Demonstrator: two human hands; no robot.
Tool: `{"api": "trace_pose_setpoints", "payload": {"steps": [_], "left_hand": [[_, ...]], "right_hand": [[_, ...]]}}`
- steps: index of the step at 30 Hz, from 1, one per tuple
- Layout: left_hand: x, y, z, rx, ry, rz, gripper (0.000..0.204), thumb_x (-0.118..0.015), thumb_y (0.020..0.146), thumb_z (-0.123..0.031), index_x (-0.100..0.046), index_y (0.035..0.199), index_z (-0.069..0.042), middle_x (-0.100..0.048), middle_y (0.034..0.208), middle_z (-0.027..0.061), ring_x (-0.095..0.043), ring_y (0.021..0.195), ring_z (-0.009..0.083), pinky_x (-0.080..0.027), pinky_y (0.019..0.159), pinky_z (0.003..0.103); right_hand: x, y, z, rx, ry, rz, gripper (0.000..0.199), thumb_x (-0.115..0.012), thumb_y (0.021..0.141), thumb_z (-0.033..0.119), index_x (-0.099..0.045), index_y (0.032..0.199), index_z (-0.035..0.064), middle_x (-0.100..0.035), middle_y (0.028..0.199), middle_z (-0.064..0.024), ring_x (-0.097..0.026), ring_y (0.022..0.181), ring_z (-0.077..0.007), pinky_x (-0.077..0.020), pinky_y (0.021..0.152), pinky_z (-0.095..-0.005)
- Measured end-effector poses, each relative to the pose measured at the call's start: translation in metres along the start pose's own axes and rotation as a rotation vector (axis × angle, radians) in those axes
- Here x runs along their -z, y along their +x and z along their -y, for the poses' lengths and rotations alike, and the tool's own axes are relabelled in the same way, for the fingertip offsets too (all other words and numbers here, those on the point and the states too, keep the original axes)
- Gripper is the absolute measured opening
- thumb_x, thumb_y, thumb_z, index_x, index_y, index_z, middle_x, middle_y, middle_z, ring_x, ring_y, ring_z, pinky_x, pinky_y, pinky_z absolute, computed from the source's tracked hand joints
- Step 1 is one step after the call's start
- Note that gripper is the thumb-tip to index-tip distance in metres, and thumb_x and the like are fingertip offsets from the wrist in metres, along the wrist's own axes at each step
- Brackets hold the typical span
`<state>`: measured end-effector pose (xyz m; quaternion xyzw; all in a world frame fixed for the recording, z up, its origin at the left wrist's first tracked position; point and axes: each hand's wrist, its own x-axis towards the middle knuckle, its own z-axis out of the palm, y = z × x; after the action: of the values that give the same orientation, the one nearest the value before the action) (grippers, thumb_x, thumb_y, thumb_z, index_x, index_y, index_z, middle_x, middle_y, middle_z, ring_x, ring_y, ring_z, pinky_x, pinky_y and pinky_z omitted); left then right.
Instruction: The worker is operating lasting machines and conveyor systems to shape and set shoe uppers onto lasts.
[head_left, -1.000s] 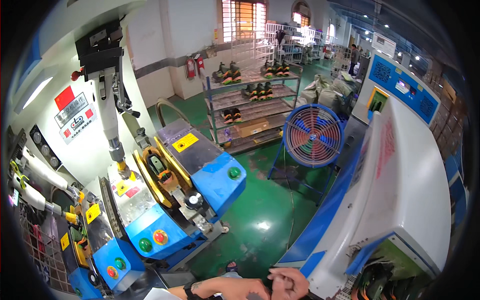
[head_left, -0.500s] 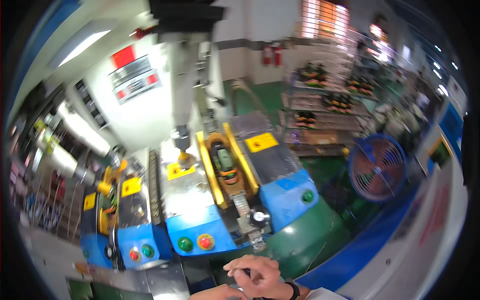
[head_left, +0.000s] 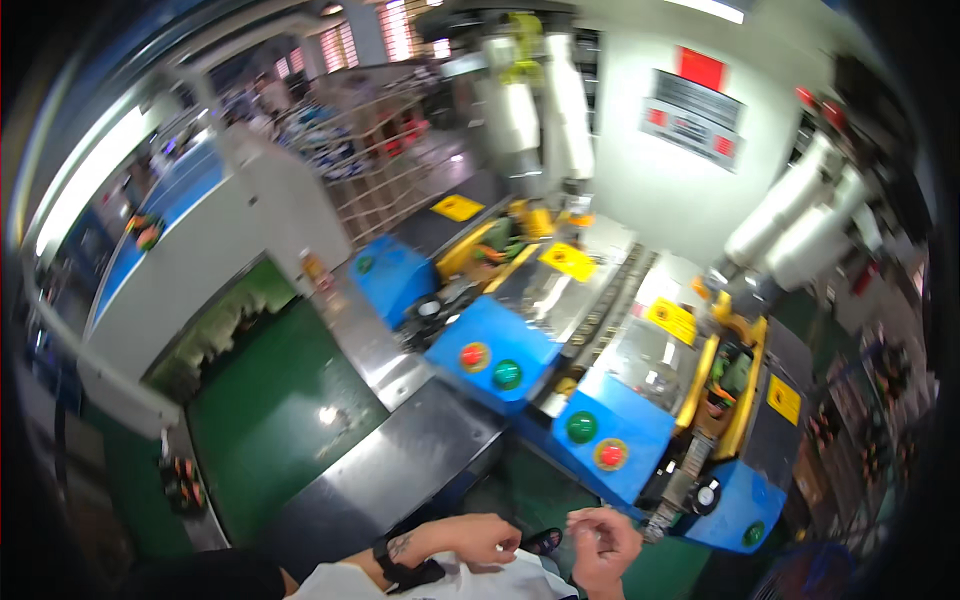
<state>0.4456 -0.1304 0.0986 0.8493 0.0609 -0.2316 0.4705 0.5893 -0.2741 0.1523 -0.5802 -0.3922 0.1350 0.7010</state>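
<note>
There are two bare hands low in the view. The left hand point(head_left: 488, 540) is loosely curled, with a black band point(head_left: 405, 568) on its wrist. The right hand point(head_left: 603, 545) has its thumb and fingers bent toward each other, with a gap between them. I cannot tell if either hand holds something small.

The right hand is nearest the machine with four blue front boxes point(head_left: 610, 432). It has four green buttons point(head_left: 581, 427), two red buttons point(head_left: 611, 454), four yellow stickers point(head_left: 784, 401) and two round black knobs point(head_left: 707, 495). Four white arms point(head_left: 820, 230), smooth and round like pipes, lean over it.

Two dark shoes point(head_left: 735, 370) with bits of orange sit in the machine, one at each work spot, between yellow side plates point(head_left: 745, 415). Both are well apart from the hands.

The table point(head_left: 385, 475) is flat, shiny gray metal with straight edges. Past it is a wide, bare, smooth green patch point(head_left: 285, 420); I cannot tell if it is floor or belt. A ragged green curtain point(head_left: 230, 310) hangs at its far edge.

One foot in a dark sandal point(head_left: 543, 541) shows between the hands.
</note>
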Motion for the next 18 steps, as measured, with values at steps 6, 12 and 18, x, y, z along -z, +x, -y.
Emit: {"api": "trace_pose_setpoints", "payload": {"steps": [6, 12, 18], "left_hand": [[-0.012, -0.067, 0.126, 0.239, -0.141, -0.533, 0.029, -0.059, 0.084, -0.026, -0.063, 0.101, -0.002, -0.067, 0.101, 0.0166, -0.063, 0.095, 0.0344, -0.050, 0.084, 0.042], [-0.088, -0.161, 0.293, 0.864, -0.281, -1.534, 0.035, -0.058, 0.078, -0.018, -0.060, 0.109, -0.002, -0.061, 0.108, 0.0203, -0.058, 0.100, 0.0386, -0.046, 0.087, 0.048], [-0.211, -0.255, 0.361, 1.335, -0.028, -2.020, 0.034, -0.059, 0.078, -0.013, -0.056, 0.110, -0.001, -0.056, 0.113, 0.0152, -0.053, 0.105, 0.0358, -0.042, 0.088, 0.049]], "right_hand": [[-0.108, -0.007, -0.017, -0.253, -0.029, 0.075, 0.011, -0.057, 0.085, -0.001, -0.060, 0.095, -0.0033, -0.067, 0.085, -0.0112, -0.063, 0.068, -0.0138, -0.0526, 0.065, -0.0255], [-0.198, 0.013, -0.014, -0.149, -0.333, 0.733, 0.012, -0.059, 0.089, 0.001, -0.064, 0.100, 0.0006, -0.068, 0.087, -0.0064, -0.062, 0.069, -0.0091, -0.0478, 0.060, -0.0222], [-0.302, 0.012, -0.027, -0.140, -0.538, 1.153, 0.012, -0.060, 0.090, 0.006, -0.064, 0.098, -0.0021, -0.069, 0.086, -0.0091, -0.064, 0.070, -0.0102, -0.0487, 0.060, -0.0226]]}}
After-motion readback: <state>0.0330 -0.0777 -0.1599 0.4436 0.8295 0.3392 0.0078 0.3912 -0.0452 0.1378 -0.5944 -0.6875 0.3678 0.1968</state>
